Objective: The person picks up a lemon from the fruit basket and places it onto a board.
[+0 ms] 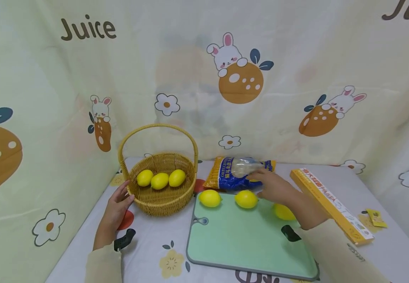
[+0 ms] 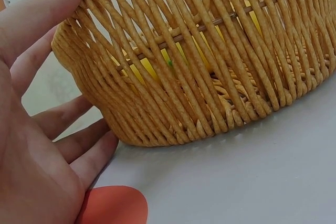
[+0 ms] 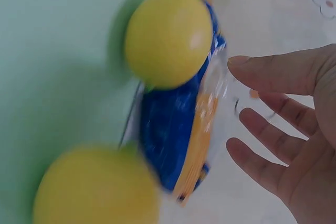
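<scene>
Left: the left hand (image 1: 114, 214) lay against the near-left wall of a woven wicker basket (image 1: 162, 196), its fingers (image 2: 63, 124) straight and spread along the weave, gripping nothing. The basket, round with a tall arched handle, stood on the far-left part of the worktop (image 1: 148, 243) and held three yellow lemons (image 1: 160, 180) in a row. Bare worktop lay near and left of it, up to the printed cloth wall.

Centre: a pale green cutting board (image 1: 247, 239) lay just right of the basket, its far edge close to a blue and orange packet (image 1: 234, 173). Two lemons, one at the far-left corner (image 1: 210, 198) and a middle lemon (image 1: 246, 199), sat along that far edge; the near part of the board was bare.

Right: the right hand (image 1: 275, 186) hovered over the packet beside the middle lemon, fingers (image 3: 273, 145) apart and relaxed, clasping nothing. A third board lemon (image 1: 284, 212) showed partly behind the wrist. A long orange box (image 1: 332, 204) lay well right, near the worktop's edge.
</scene>
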The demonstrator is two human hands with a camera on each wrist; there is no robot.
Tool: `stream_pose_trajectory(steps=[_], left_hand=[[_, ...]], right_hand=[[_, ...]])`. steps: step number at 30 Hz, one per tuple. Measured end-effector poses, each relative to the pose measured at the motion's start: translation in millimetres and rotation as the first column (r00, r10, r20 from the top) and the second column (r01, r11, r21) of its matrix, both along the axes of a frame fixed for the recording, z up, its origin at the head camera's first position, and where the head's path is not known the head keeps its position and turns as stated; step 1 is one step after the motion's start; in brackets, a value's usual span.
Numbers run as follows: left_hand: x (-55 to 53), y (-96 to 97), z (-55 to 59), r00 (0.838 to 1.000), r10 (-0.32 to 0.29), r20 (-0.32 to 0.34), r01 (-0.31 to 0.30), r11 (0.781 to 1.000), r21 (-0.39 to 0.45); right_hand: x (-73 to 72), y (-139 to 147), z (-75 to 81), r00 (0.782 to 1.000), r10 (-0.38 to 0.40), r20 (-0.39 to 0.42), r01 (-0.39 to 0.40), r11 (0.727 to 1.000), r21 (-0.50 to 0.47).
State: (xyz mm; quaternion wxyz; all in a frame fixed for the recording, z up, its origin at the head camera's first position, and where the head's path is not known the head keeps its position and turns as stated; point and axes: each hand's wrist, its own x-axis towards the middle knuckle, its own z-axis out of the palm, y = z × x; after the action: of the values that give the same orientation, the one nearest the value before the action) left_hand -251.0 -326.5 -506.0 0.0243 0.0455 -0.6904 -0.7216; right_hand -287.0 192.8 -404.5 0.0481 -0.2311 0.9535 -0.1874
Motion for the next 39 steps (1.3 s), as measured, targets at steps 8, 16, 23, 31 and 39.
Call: stream_pose_trajectory(steps=[8, 16, 23, 31, 39], left_hand=[[-0.4, 3.4, -0.2, 1.000, -0.006, 0.007, 0.006, 1.000, 0.016], [-3.1, 2.9, -0.6, 1.000, -0.002, -0.004, 0.002, 1.000, 0.027], [-3.3, 2.4, -0.4, 1.000, 0.005, 0.006, -0.006, 1.000, 0.027], [-5.0, 3.0, -1.6, 1.000, -0.003, -0.016, 0.004, 0.999, 0.054], [-2.4, -0.5, -0.7, 1.000, -0.001, 0.003, 0.001, 0.998, 0.056]], right_hand=[[-3.6, -47, 14.7, 0.998, 0.066, -0.010, -0.065, 0.996, 0.056], [-9.0, -94, 33.5, 0.988, 0.148, -0.034, -0.147, 0.989, 0.032], [-12.2, -128, 40.3, 0.971, 0.236, -0.022, -0.236, 0.972, 0.004], [-16.9, -155, 31.8, 0.963, 0.270, -0.003, -0.270, 0.962, -0.051], [-29.0, -182, 9.2, 0.957, 0.288, 0.004, -0.286, 0.952, -0.110]])
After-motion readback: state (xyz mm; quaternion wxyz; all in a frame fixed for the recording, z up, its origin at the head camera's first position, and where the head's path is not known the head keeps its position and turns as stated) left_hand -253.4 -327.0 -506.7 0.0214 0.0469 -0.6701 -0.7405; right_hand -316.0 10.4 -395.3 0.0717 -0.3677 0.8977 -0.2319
